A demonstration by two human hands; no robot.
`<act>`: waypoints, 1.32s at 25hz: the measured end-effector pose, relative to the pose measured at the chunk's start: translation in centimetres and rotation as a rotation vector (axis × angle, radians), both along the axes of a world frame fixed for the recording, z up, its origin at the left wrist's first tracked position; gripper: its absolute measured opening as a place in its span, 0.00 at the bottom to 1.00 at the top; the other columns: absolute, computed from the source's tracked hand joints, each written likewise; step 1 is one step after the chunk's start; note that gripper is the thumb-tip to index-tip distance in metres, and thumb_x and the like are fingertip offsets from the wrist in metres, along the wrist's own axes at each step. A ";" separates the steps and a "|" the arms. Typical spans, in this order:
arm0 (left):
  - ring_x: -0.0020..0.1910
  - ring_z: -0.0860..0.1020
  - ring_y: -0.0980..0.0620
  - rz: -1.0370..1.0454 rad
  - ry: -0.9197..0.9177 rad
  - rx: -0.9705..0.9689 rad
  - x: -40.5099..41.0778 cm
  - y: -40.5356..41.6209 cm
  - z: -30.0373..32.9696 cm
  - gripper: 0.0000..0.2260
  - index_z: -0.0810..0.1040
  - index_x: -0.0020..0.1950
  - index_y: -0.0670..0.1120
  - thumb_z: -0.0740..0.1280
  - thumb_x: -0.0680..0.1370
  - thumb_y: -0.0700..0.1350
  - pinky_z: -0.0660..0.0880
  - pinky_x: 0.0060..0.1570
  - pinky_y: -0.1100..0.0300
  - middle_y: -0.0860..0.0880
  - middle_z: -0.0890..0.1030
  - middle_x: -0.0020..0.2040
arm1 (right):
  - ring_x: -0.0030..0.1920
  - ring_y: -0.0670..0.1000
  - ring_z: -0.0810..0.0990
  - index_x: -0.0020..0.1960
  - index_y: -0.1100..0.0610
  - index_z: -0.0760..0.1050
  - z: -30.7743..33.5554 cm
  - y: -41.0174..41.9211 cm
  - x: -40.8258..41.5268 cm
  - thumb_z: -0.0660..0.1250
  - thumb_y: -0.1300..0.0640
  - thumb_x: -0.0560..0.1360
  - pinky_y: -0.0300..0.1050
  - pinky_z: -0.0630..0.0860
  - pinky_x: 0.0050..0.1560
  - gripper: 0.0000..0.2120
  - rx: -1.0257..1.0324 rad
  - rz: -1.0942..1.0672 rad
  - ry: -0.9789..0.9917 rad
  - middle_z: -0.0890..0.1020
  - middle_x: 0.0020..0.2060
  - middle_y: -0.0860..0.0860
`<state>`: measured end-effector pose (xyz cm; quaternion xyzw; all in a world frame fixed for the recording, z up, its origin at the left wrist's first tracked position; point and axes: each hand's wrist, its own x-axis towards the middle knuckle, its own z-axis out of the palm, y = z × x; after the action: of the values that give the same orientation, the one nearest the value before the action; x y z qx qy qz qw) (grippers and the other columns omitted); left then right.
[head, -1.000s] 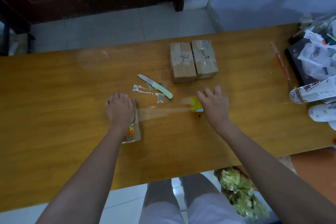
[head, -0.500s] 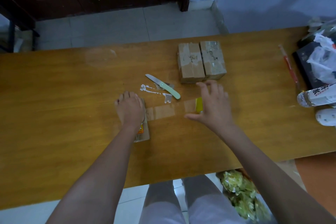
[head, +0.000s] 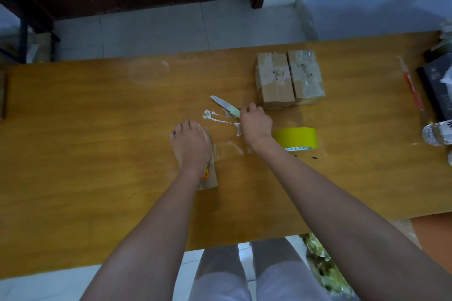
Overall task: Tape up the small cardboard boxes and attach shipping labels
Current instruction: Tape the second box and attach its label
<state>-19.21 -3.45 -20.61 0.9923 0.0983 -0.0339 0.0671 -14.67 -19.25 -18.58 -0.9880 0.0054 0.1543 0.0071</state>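
Observation:
My left hand (head: 190, 144) rests flat on a small cardboard box (head: 209, 176) near the table's middle and covers most of it. A strip of clear tape (head: 230, 148) runs from the box rightwards to a yellow tape roll (head: 297, 138) standing on the table. My right hand (head: 255, 123) has its fingers curled round the pale green handle of a small knife (head: 225, 106), whose blade points away to the left. Two taped cardboard boxes (head: 289, 78) sit side by side farther back.
The wooden table (head: 97, 154) has white scraps (head: 215, 116) beside the knife. At the right edge lie a red stick (head: 411, 85), a dark box (head: 437, 85) and a plastic bottle (head: 437, 133). A bag of yellowish stuff (head: 322, 266) sits on the floor.
My right hand let go of the tape roll, which now stands on the table, and moved up and left onto the knife handle. My left hand stayed on the box.

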 end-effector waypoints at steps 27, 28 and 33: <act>0.52 0.74 0.42 0.023 0.067 0.027 0.6 0.6 0.3 0.16 0.77 0.52 0.40 0.52 0.81 0.46 0.67 0.50 0.49 0.41 0.78 0.51 | 0.33 0.55 0.80 0.62 0.55 0.62 -0.1 3.8 -14.9 0.47 0.49 0.84 0.44 0.68 0.30 0.13 0.430 -0.136 0.116 0.82 0.37 0.53; 0.52 0.74 0.42 0.026 0.061 0.039 0.6 0.5 0.3 0.16 0.77 0.52 0.40 0.52 0.81 0.46 0.66 0.50 0.49 0.42 0.78 0.51 | 0.34 0.54 0.80 0.62 0.55 0.62 -0.2 3.8 -14.8 0.48 0.50 0.84 0.44 0.70 0.31 0.13 0.440 -0.129 0.132 0.82 0.38 0.53; 0.50 0.74 0.43 0.043 -0.003 0.034 0.4 0.5 -0.2 0.17 0.77 0.50 0.40 0.50 0.80 0.46 0.67 0.49 0.49 0.42 0.79 0.49 | 0.33 0.54 0.80 0.64 0.56 0.63 -0.5 3.5 -15.4 0.48 0.51 0.84 0.44 0.69 0.30 0.14 0.446 -0.088 0.114 0.82 0.37 0.53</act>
<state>-18.84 -2.96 -20.82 0.9910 0.1202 -0.0293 0.0510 -30.07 -15.75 -19.13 -0.9504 0.0148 0.2070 0.2315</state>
